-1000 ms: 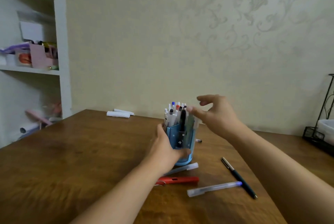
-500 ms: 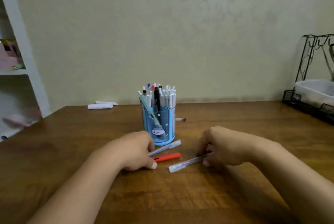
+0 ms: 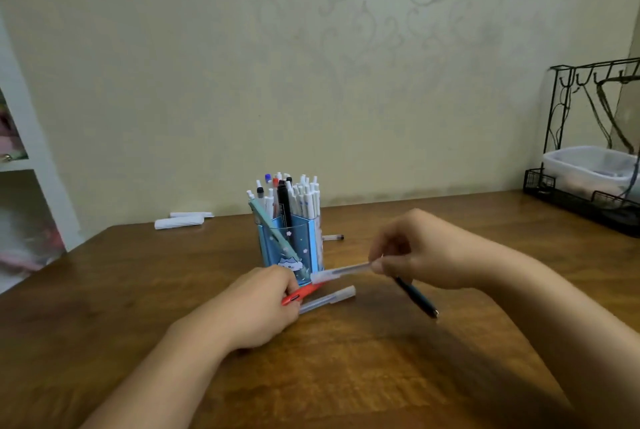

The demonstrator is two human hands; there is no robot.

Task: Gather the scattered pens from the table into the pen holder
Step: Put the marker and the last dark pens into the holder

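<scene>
Head view: my right hand (image 3: 420,250) pinches a clear capped pen (image 3: 341,272) plus a dark slim pen (image 3: 415,297); my left hand (image 3: 266,304) grips a red pen (image 3: 303,292), ready for the blue plastic pen holder (image 3: 291,241).

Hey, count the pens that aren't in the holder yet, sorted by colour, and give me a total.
Red pen: 1
Clear pens with white caps: 2
Dark blue pen: 1
Pen behind the pen holder, colour unclear: 1
Total: 5

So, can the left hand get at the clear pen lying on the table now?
Probably yes: the clear pen lies right beside the left hand, nothing over it, though that hand already grips the red pen.
</scene>
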